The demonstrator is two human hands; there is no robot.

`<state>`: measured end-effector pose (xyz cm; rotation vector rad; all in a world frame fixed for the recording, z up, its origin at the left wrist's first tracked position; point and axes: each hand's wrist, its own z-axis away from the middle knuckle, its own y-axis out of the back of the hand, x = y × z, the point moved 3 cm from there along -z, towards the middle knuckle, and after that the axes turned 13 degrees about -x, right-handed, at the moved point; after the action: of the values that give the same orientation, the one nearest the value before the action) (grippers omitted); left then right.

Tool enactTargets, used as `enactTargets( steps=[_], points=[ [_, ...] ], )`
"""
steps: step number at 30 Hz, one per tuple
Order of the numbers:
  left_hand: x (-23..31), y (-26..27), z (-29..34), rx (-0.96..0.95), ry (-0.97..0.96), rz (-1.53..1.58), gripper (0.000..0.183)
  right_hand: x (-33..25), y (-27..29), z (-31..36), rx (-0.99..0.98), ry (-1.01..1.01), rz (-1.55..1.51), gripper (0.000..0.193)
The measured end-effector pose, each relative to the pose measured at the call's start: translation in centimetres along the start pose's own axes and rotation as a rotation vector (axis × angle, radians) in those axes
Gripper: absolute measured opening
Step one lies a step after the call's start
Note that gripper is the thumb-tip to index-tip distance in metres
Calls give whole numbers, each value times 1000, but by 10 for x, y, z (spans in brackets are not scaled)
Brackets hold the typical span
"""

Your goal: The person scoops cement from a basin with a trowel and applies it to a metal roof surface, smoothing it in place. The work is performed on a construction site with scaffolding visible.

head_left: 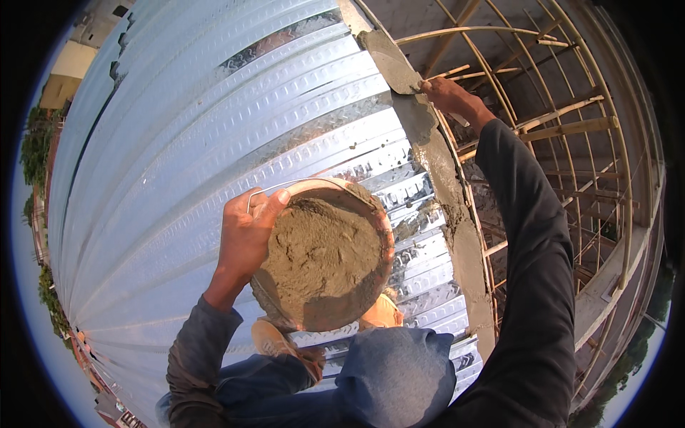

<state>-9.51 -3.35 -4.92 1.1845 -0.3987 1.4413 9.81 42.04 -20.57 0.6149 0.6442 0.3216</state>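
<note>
My left hand (249, 227) is closed round the wire handle at the rim of a round bucket. Wet grey-brown mortar (325, 250) fills much of the bucket (386, 246), which sits just in front of my knees. My right hand (454, 98) reaches far forward, gripping a trowel (394, 65) by its handle. The trowel's blade, coated in mortar, lies along the top of a narrow mortar strip (460, 242). That strip runs along the ends of the ribbed metal sheets (285, 135). The fingertips of my right hand are partly hidden.
To the right, beyond the mortar strip, there is a drop with bamboo scaffolding poles (549, 114) and a concrete ledge (606, 285). My feet (271, 339) are on the ribbed sheets behind the bucket. Mortar splashes spot the sheet ends. Trees and buildings show at the far left.
</note>
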Motion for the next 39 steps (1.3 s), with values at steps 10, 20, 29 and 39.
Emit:
enactTargets(
  steps=[10,20,29,39],
  points=[
    [13,-9,3,3,-30,-1,54,7,11,44,215,59,161,59],
    [11,-10,1,18,-14,67,53,-9,1,-17,44,76,56,61],
    [4,1,4,-10,-3,14,49,60,-82,130,200,-8,204,60],
    [14,-11,3,-17,32,-23,51,-109,-144,351,322,318,411,27]
  ],
)
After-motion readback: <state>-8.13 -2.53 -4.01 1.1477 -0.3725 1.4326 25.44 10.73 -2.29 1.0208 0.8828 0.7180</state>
